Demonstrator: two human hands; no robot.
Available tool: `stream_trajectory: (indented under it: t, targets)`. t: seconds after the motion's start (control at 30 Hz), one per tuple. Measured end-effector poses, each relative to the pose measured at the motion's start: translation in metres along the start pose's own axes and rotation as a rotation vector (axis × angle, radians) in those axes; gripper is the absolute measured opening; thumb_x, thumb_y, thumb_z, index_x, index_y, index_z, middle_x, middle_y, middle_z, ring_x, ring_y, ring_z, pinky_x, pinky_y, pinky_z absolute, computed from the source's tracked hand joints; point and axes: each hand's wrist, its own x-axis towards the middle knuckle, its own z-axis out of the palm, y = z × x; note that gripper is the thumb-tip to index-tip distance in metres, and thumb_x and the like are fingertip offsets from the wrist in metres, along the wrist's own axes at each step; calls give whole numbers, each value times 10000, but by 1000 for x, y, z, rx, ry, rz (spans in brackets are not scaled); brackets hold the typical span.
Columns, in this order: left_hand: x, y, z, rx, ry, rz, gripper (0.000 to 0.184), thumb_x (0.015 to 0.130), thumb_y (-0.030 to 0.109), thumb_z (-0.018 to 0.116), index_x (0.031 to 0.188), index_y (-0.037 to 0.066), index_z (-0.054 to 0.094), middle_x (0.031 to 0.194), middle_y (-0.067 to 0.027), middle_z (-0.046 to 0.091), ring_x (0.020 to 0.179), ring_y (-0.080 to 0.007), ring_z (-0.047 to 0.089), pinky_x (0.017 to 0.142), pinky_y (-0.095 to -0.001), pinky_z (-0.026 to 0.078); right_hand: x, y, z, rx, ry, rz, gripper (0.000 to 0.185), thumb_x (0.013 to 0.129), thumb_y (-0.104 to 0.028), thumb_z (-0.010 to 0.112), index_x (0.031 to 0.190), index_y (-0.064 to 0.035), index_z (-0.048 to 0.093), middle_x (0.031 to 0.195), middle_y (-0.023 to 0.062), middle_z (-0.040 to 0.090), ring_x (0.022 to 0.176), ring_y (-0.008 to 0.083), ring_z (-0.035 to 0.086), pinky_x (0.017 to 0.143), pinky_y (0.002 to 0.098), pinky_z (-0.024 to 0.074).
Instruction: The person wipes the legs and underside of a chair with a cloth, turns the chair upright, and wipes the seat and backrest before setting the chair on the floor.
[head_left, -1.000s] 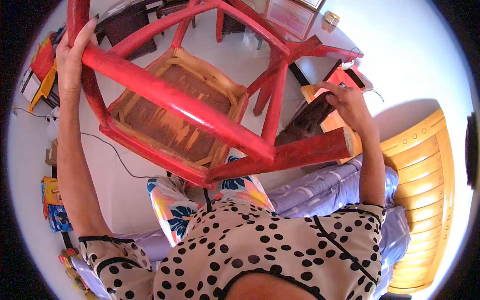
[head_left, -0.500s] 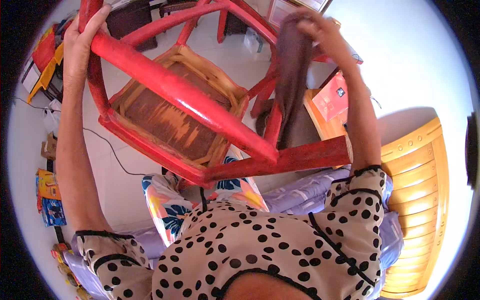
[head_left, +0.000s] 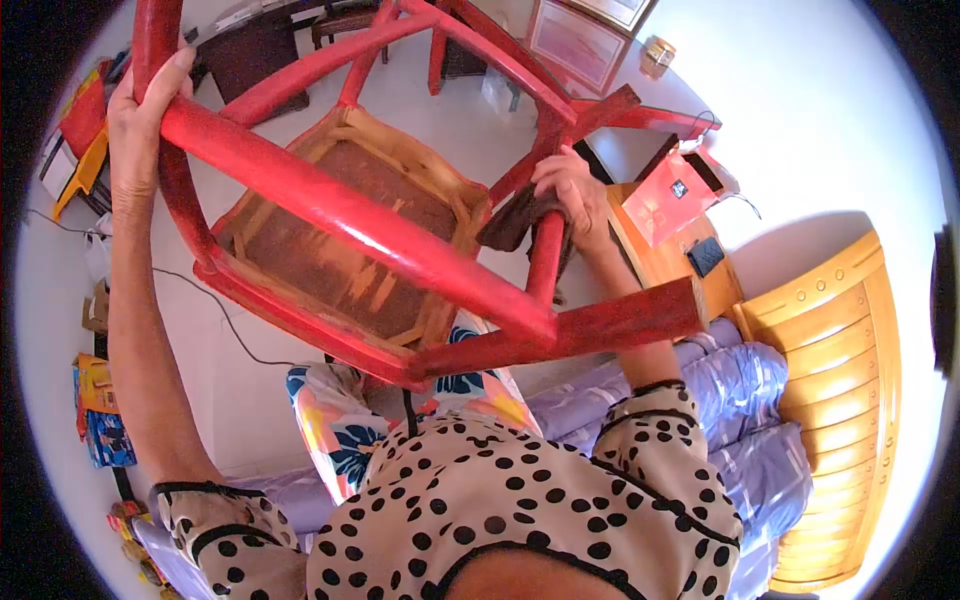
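A red wooden stool [head_left: 340, 232] is tipped over in front of me, its legs and rungs toward me and the worn brown underside of its seat [head_left: 350, 250] showing. At the upper left, my left hand [head_left: 145, 105] is wrapped round one leg by the joint with a long rung. My right hand [head_left: 575, 195] is closed on a dark brown cloth [head_left: 510, 222] and presses it round a short rung on the right side. Part of the cloth hangs behind that rung.
Right of the stool, a red paper bag [head_left: 672, 200] and a dark wallet-like item [head_left: 706, 256] rest on a wooden surface. A bed with purple bedding [head_left: 750, 385] and a yellow wooden headboard [head_left: 830, 400] lies behind. A black cable [head_left: 225, 310] crosses the floor at left.
My right hand has come down from the top with the cloth, which was stretched along the short rung and is now bunched round it. The stool and left hand have shifted slightly left.
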Motion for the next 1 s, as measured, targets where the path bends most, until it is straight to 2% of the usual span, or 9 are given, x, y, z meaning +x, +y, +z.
stream_trajectory:
  t: [0.1,0.17,0.2,0.3,0.43,0.47,0.57,0.7,1.0]
  targets:
    - [-7,6,-2,23,12,-4,338,883,353,717,1052,65,663,778,43,564,670,-47,518,620,-210,403,36,46,-18,-252,-116,-138,335,1013,-287,419,874,-99,659,991,55,675,996,274,600,1025,534,340]
    - [-12,9,-4,28,31,-16,341,881,353,719,1052,64,665,779,41,565,673,-48,520,620,-211,406,56,69,-24,-625,-105,-197,297,1003,-282,444,907,-96,656,1018,66,675,961,307,575,930,498,386]
    - [-15,10,-6,32,41,-25,342,879,353,720,1052,63,666,779,40,566,674,-49,520,620,-211,407,61,83,-23,-703,-35,-179,269,984,-281,485,908,-105,673,1028,49,673,959,317,561,875,432,410]
    - [-23,7,-15,88,79,-24,343,878,354,722,1048,60,669,773,38,566,675,-48,523,617,-211,408,69,103,-10,-551,61,-67,220,966,-236,521,893,-99,678,1031,51,677,946,309,567,860,392,415]
    - [-28,10,-13,68,124,-68,327,878,353,732,1013,63,670,746,36,561,647,-52,519,614,-209,406,74,101,11,-417,148,68,201,931,-234,596,952,-85,730,1083,83,683,1028,274,592,933,346,409]
    - [-28,12,-10,77,136,-73,322,877,353,734,1003,63,668,744,36,561,644,-52,519,612,-209,408,73,117,17,-251,212,123,189,891,-226,651,978,-84,741,1095,89,685,1086,261,598,961,333,424]
    - [-28,14,-8,89,174,-62,312,877,350,737,977,63,663,739,34,561,637,-52,519,606,-213,411,73,101,20,-125,243,242,170,836,-174,697,970,-80,740,1096,91,687,1088,257,609,963,351,454]
    - [-33,19,-9,123,193,-45,304,878,344,733,964,61,664,731,29,561,633,-60,518,595,-225,410,52,61,17,-87,200,435,155,788,-125,723,932,-73,748,1092,107,676,1069,255,620,953,345,474]
    - [-42,2,-33,-40,135,-89,311,876,331,723,920,30,657,730,0,564,624,-94,522,597,-241,415,-16,-71,12,42,166,476,148,842,-102,680,966,-57,747,1093,92,648,1084,214,593,977,327,427]
